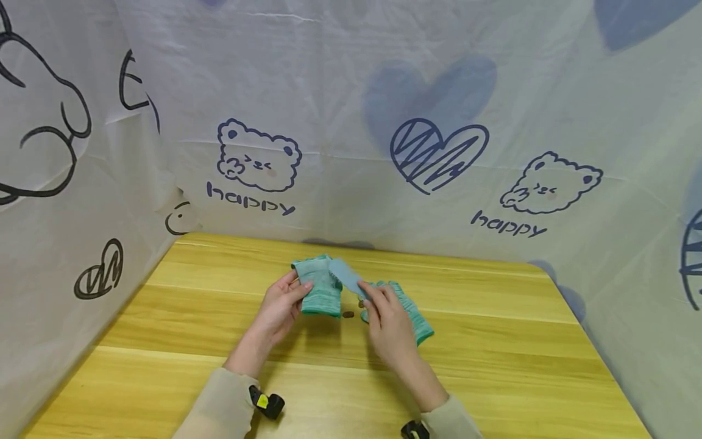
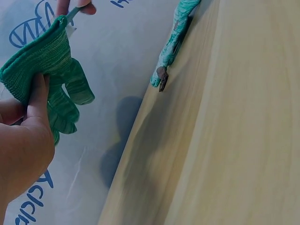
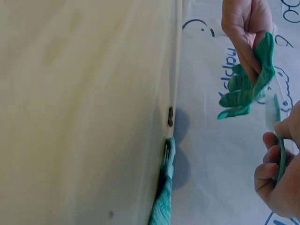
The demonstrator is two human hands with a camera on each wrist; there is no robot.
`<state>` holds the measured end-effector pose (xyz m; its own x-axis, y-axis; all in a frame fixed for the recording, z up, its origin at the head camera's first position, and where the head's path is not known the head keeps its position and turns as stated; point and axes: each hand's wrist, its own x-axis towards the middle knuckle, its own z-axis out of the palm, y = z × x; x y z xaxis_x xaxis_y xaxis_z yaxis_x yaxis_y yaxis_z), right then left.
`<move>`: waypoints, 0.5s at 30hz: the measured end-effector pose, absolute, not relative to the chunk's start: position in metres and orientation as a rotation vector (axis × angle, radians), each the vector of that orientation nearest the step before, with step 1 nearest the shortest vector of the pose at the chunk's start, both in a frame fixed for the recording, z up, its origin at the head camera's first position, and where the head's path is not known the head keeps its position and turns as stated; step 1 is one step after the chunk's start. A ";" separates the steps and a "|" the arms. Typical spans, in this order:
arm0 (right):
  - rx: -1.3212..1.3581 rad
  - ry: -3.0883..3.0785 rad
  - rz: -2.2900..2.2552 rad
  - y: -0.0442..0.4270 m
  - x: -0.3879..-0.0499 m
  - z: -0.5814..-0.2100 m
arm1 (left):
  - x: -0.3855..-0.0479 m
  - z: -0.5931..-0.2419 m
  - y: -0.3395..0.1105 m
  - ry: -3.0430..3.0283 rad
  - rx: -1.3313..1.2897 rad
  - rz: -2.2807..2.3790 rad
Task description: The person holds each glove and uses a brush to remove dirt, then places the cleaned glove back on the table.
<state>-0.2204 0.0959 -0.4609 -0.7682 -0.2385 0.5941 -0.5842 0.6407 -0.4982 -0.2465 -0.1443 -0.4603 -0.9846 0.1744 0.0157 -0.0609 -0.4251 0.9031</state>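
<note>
My left hand (image 1: 280, 308) pinches a green knitted glove (image 1: 320, 299) by its side, holding it up above the table. In the left wrist view the glove's fingers hang down from the cuff. A light blue brush (image 1: 351, 280) is gripped in my right hand (image 1: 392, 326); its bristles lie against or very close to the glove, exact contact hard to tell. In the right wrist view the brush handle (image 3: 281, 161) runs through the curled fingers. Partly hidden behind my right hand, a second green glove (image 1: 418, 317) lies on the table.
A small dark brown lump (image 1: 348, 314) sits on the wooden table (image 1: 482, 366) between the gloves. Another brown piece (image 1: 361, 303) is beside the lying glove. White sheeting (image 1: 340, 201) with printed bears and hearts hangs behind the table and at its sides.
</note>
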 end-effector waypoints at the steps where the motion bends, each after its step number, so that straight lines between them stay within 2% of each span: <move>1: 0.606 -2.393 0.980 0.097 -0.221 -0.460 | -0.247 -0.460 -0.144 1.599 0.157 2.537; 7: 0.490 -2.379 1.082 0.103 -0.221 -0.453 | -0.245 -0.457 -0.143 1.604 0.125 2.545; 15: 0.594 -2.283 1.061 0.098 -0.219 -0.451 | -0.239 -0.452 -0.134 1.627 0.083 2.542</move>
<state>-0.2186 0.0984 -0.4511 -0.7523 -0.1584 0.6395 -0.5910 0.5913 -0.5487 -0.2394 -0.1336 -0.4518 -0.9910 0.1324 -0.0196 -0.0732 -0.4141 0.9073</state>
